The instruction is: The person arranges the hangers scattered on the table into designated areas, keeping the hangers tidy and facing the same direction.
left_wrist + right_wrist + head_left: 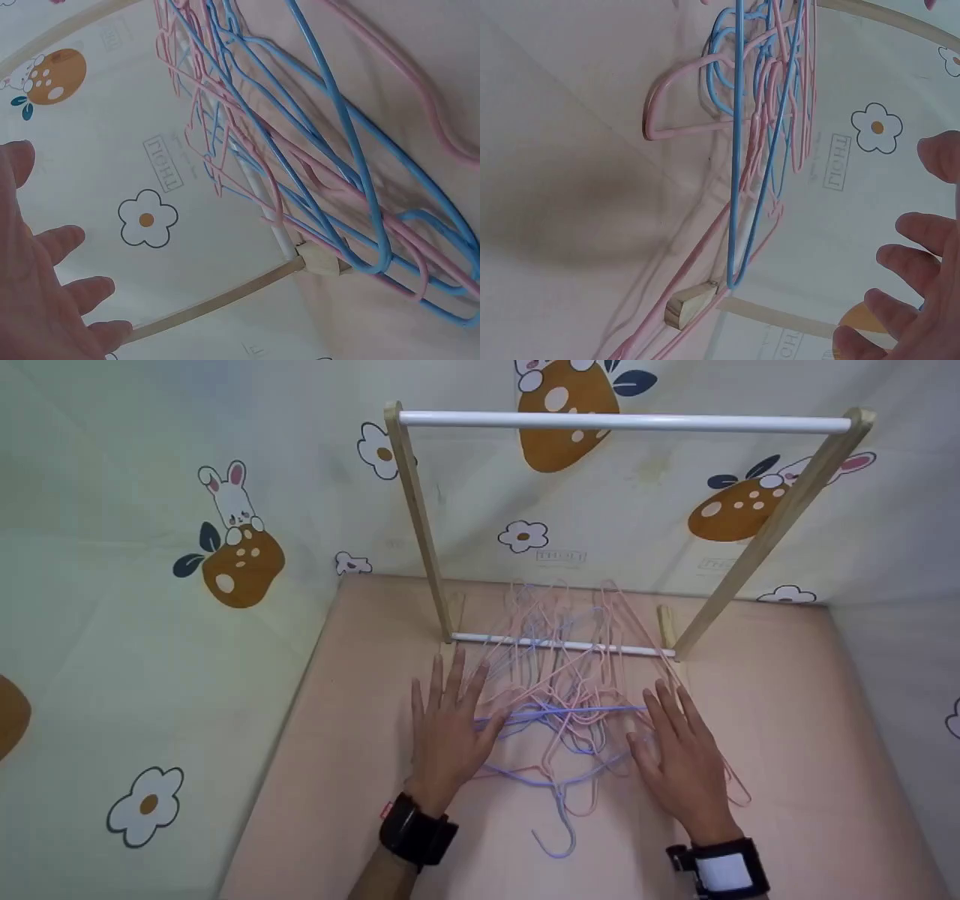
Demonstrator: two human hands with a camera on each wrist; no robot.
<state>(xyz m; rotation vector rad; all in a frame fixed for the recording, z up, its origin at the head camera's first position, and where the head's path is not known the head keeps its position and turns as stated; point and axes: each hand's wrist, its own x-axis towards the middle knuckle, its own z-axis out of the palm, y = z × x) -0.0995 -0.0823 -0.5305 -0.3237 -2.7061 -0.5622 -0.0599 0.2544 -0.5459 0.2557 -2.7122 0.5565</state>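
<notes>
A tangled pile of pink and blue wire clothes hangers lies on the pink surface between my hands. One blue hanger (pixel 561 810) points its hook toward me, and a pink hanger (pixel 649 112) sticks out of the heap. My left hand (pixel 448 739), fingers spread, hovers at the pile's left edge. On the other side my right hand (pixel 684 761) is held out with its fingers extended, overlapping the hangers' right ends in the head view. Both wrist views show the left palm (pixel 37 292) and the right palm (pixel 937 300) apart from the hangers, holding nothing.
Behind the pile stands a rack with wooden side posts (pixel 421 517) and a white top rod (pixel 622 422). Its lower white rod (pixel 480 639) runs across the hangers. Cream cloth (pixel 300 487) printed with rabbits and flowers walls the back and sides.
</notes>
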